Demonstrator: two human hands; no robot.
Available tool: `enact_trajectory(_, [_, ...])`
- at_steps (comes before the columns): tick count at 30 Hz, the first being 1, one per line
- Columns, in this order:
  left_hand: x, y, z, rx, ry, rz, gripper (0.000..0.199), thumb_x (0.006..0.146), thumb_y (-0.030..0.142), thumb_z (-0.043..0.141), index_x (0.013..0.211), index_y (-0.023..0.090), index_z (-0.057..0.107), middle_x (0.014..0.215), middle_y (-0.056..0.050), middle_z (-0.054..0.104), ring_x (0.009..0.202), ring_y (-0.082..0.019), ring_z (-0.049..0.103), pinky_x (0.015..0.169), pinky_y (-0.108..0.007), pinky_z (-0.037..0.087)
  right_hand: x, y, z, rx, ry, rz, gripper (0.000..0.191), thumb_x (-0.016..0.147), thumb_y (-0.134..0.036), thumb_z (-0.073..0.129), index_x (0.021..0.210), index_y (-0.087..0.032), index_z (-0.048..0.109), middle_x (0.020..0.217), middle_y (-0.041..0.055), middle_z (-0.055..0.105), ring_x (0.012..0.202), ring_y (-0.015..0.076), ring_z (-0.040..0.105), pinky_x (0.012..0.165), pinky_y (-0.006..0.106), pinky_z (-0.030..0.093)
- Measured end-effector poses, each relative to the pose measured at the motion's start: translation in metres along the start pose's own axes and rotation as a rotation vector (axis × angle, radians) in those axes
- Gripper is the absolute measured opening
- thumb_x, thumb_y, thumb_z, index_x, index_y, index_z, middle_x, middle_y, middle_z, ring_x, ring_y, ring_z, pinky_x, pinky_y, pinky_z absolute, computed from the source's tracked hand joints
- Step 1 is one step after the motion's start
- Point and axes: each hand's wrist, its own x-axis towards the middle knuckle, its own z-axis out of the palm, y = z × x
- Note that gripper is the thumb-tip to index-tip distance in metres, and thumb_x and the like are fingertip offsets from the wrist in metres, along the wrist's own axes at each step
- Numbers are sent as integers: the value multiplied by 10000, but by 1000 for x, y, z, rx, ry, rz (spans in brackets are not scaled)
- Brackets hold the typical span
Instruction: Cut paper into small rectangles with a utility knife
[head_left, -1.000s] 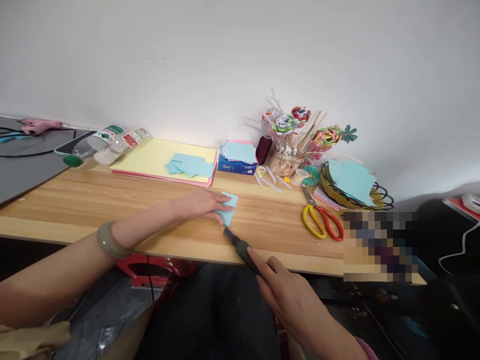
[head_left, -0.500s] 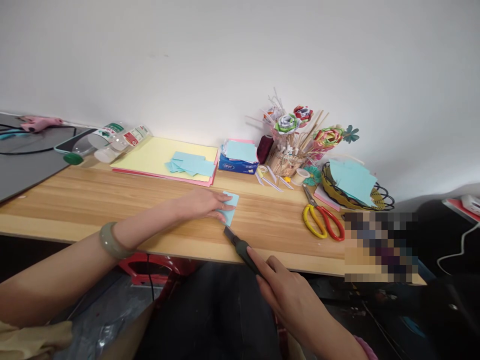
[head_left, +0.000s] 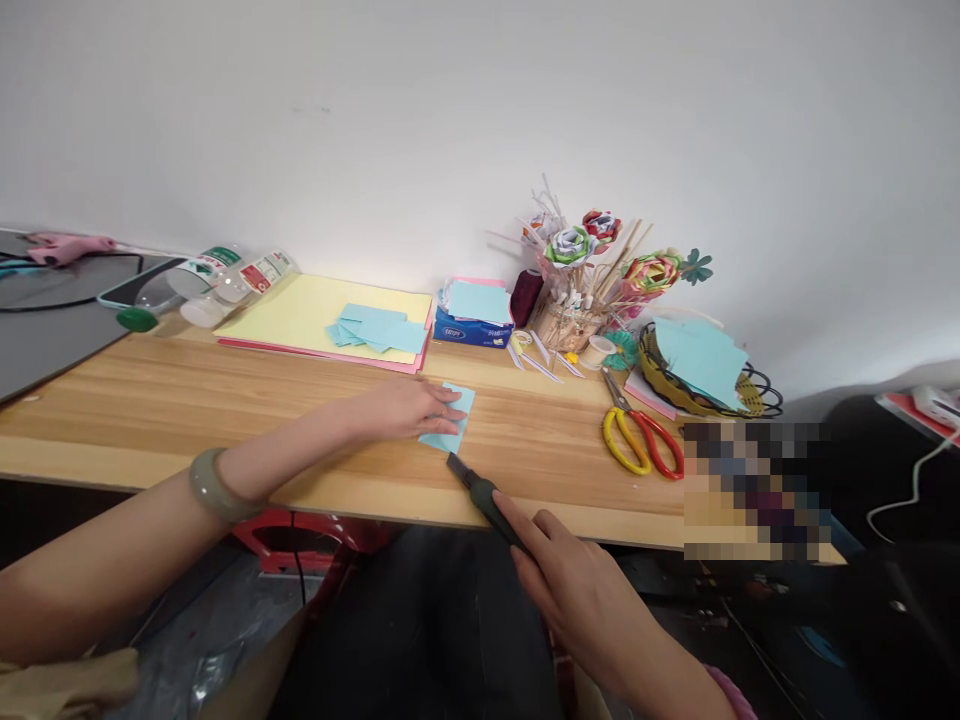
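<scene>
My left hand [head_left: 409,408] lies with its fingers stretched out over a small sheet of light blue paper [head_left: 448,442], pressing it to the wooden table. In my right hand [head_left: 566,575] is a dark green utility knife [head_left: 486,497], gripped by its handle. Its blade points up and left, close below the paper's near corner; whether the tip touches the paper I cannot tell. A pile of blue paper pieces [head_left: 382,330] rests on a stack of yellow and pink sheets [head_left: 277,310] farther back.
Scissors [head_left: 643,440] with yellow and red handles lie to the right. Behind stand a blue tissue pack [head_left: 472,333], a holder of paper flowers [head_left: 570,310] and a basket [head_left: 660,390] of blue paper. Plastic bottles [head_left: 232,290] and a grey laptop [head_left: 52,320] are at the left.
My left thumb has drawn in toward the fingers, and more of the paper's near left part shows. The knife stays almost in place. The whole view has shifted slightly.
</scene>
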Motion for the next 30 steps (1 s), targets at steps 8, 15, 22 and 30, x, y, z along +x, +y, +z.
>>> enact_trajectory(8, [10, 4, 5, 20, 92, -57, 422, 937, 425, 439, 1258, 167, 534, 1320, -99, 529, 1243, -215, 463, 1040, -344, 311, 0, 6, -2, -100, -20, 15, 478, 916, -222, 347, 1391, -169, 337, 867, 36, 594, 543, 181, 636, 460, 312, 474])
enact_trajectory(15, [4, 14, 28, 8, -63, -124, 592, 961, 488, 299, 1440, 150, 221, 1510, -104, 188, 1397, -229, 161, 1107, -433, 163, 4, 6, -2, -124, -8, 11, 469, 918, -219, 355, 1381, -143, 342, 879, 43, 604, 566, 172, 642, 471, 295, 471])
enact_trajectory(22, [3, 15, 25, -32, -128, -155, 608, 967, 502, 240, 1457, 155, 151, 1528, -80, 97, 1411, -207, 75, 1122, -424, 95, 7, 5, 1, -254, 50, 0, 442, 936, -287, 363, 1358, -159, 391, 845, 38, 616, 516, 168, 633, 420, 277, 433])
enact_trajectory(30, [2, 13, 28, -30, -101, -151, 592, 963, 513, 243, 1458, 197, 169, 1528, -65, 112, 1410, -196, 91, 1123, -393, 79, 4, 7, -2, -288, 27, 33, 454, 936, -268, 358, 1380, -173, 368, 855, 37, 609, 501, 171, 630, 400, 288, 429])
